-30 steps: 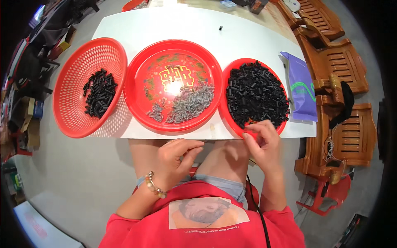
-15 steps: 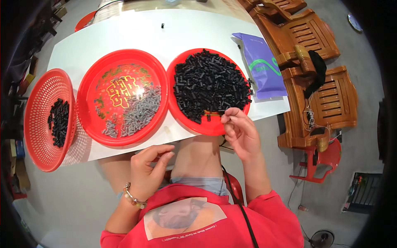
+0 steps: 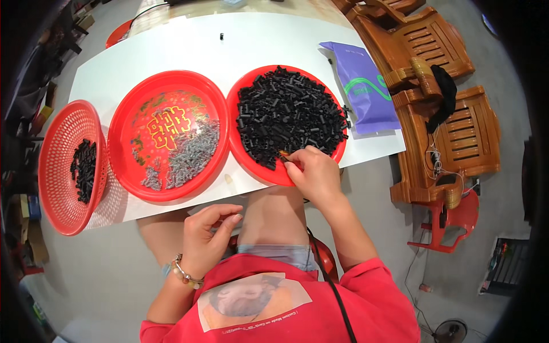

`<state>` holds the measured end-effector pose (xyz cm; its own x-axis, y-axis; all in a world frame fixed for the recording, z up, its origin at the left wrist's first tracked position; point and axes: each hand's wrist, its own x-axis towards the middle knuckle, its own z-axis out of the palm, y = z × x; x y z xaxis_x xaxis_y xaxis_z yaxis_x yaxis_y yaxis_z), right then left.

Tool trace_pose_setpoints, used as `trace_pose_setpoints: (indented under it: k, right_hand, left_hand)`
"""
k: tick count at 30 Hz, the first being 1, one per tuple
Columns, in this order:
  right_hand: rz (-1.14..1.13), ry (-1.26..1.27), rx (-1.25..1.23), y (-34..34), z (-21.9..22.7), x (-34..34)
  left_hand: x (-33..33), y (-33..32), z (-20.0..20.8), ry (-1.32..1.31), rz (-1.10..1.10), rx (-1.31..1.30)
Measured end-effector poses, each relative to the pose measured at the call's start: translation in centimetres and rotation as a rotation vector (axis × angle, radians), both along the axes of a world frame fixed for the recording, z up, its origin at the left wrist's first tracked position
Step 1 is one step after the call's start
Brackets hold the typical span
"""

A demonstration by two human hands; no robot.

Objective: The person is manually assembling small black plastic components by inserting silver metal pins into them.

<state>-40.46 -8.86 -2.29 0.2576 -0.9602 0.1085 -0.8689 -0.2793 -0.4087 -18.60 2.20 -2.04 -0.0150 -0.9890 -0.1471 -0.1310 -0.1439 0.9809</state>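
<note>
My right hand (image 3: 315, 176) reaches over the near rim of a red plastic tray (image 3: 235, 150) heaped with small black tubular plastic parts (image 3: 289, 114). Its thumb and forefinger pinch at a black part by the heap's near edge. My left hand (image 3: 209, 233), with a beaded bracelet at the wrist, hovers over my lap just off the table edge. Its fingers are curled, thumb and forefinger close together; whatever lies between them is too small to make out. A second red tray (image 3: 123, 114) in the middle bears a pile of small grey metallic pieces (image 3: 194, 157).
A red mesh basket (image 3: 54, 137) holding more black parts (image 3: 84, 171) tilts at the left of the white table (image 3: 269, 40). One black part (image 3: 222, 36) lies alone far back. A purple pouch (image 3: 366, 91) rests at right, beside wooden chairs (image 3: 457, 131).
My right hand has moved left and down into the near edge of the black parts, from a raised pinch above the tray's rim. The left hand has barely moved.
</note>
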Motion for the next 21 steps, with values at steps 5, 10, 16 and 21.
trace_pose_setpoints:
  k: [5, 10, 16, 21]
  right_hand:
    - [0.158, -0.188, -0.112, 2.0, 2.2, 1.4]
    - [0.432, -0.342, -0.174, 3.8, 3.0, 4.6]
    - [0.488, -0.421, -0.072, 5.1, 2.6, 8.1]
    - [0.620, -0.380, -0.029, 5.8, 2.7, 10.8]
  left_hand:
    - [0.1, 0.1, -0.5, 0.114, 0.063, -0.017]
    - [0.2, -0.1, -0.3, 0.267, 0.142, -0.076]
    - [2.5, 0.3, 0.1, 0.160, 0.182, -0.222]
    - [4.7, 2.2, -1.2, 0.245, 0.203, -0.218]
